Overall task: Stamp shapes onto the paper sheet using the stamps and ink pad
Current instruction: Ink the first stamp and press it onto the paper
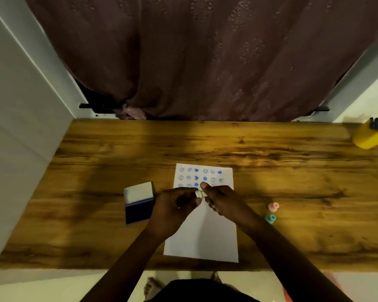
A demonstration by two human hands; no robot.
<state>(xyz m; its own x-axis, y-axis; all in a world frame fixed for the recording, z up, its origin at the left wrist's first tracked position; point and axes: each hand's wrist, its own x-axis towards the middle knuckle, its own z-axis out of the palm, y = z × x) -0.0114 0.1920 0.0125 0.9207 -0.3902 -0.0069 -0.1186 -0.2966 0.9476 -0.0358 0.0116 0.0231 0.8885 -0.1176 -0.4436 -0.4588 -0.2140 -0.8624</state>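
1. Both forearms reach in over the bench (pixel 271 153) edge; the left hand (pixel 172 205) and right hand (pixel 224 200) meet above the paper sheet (pixel 203 234), fingers curled shut around a small white stamp (pixel 200 194).
2. Blue prints fill the sheet's top rows.
3. Judged step: readying the stamp. Ink it flat on the open ink pad (pixel 139 203) just left, then press straight down beside the last print.
4. Pink stamp (pixel 273 206) and teal stamp (pixel 270 218) wait to the right.

One head-worn view looks steeply down from close above onto the wooden table (pixel 271 149), facing the curtain (pixel 205 51).
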